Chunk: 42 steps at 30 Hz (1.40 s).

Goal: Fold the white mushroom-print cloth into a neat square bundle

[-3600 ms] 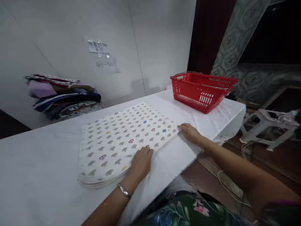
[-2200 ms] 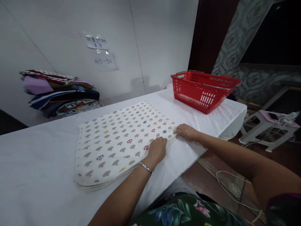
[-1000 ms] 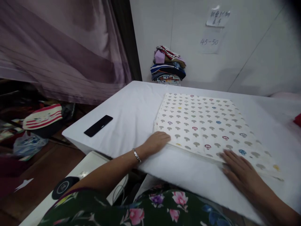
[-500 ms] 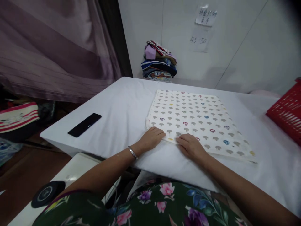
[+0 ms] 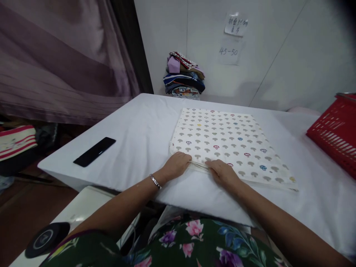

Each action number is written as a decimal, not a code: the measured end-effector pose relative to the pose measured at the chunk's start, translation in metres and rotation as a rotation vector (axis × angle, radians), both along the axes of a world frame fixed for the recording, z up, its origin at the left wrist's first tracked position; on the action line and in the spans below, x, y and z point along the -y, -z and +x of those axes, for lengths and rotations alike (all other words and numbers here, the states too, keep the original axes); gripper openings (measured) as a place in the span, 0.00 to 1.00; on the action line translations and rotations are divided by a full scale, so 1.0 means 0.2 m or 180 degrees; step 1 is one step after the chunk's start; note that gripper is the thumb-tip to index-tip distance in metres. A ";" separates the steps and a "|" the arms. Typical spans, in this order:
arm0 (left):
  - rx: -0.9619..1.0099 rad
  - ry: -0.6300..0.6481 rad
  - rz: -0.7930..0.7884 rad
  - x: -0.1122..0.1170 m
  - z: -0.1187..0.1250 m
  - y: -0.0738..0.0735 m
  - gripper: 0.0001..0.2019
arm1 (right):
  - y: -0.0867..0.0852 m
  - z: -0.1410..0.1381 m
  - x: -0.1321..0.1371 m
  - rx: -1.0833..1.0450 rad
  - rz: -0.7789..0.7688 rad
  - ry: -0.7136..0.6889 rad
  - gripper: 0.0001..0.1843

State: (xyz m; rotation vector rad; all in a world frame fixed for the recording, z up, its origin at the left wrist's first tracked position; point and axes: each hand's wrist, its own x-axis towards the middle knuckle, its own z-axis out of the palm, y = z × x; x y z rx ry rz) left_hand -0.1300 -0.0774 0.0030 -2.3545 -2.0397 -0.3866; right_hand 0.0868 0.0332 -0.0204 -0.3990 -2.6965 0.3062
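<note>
A cream cloth [image 5: 222,135] printed with grey, red, blue and yellow mushrooms lies folded in layers on the white-covered table [image 5: 136,137]. My left hand [image 5: 178,164] grips its near edge close to the left corner, fingers closed over the fabric. A little to the right, my right hand [image 5: 221,173] pinches the same edge. Between the two hands the layered edge is slightly raised and bunched. The undersides of the fingers are hidden by the hands.
A black phone [image 5: 94,151] lies on the table's left side. Folded fabrics [image 5: 185,76] are stacked at the back by the wall. A red basket [image 5: 335,131] stands at the right. A black round object [image 5: 47,239] rests on a white surface at lower left.
Both hands have gone from lying on the cloth's near edge to gripping it, and the edge between them is now lifted and bunched. The camera view has shifted slightly.
</note>
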 end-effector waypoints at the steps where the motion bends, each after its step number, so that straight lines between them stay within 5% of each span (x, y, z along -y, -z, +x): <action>1: 0.0012 0.0078 0.0053 0.00 0.01 0.00 0.10 | 0.00 0.00 0.00 0.0022 0.0009 0.0022 0.15; 15: -0.0128 0.0838 0.0604 -0.07 0.14 0.01 0.13 | -0.01 -0.01 0.03 -0.0380 0.0262 0.0147 0.10; 24: 0.0194 0.0661 0.0514 0.01 0.11 0.04 0.09 | 0.01 0.01 0.04 -0.0177 0.0496 -0.0574 0.11; 33: 0.0393 0.0541 0.0523 0.00 0.12 0.03 0.06 | 0.01 0.02 0.05 -0.0319 0.0633 -0.0163 0.10; 42: 0.0713 0.0512 0.0606 -0.03 0.12 0.03 0.03 | 0.00 0.22 -0.01 -0.0148 0.0822 0.0245 0.09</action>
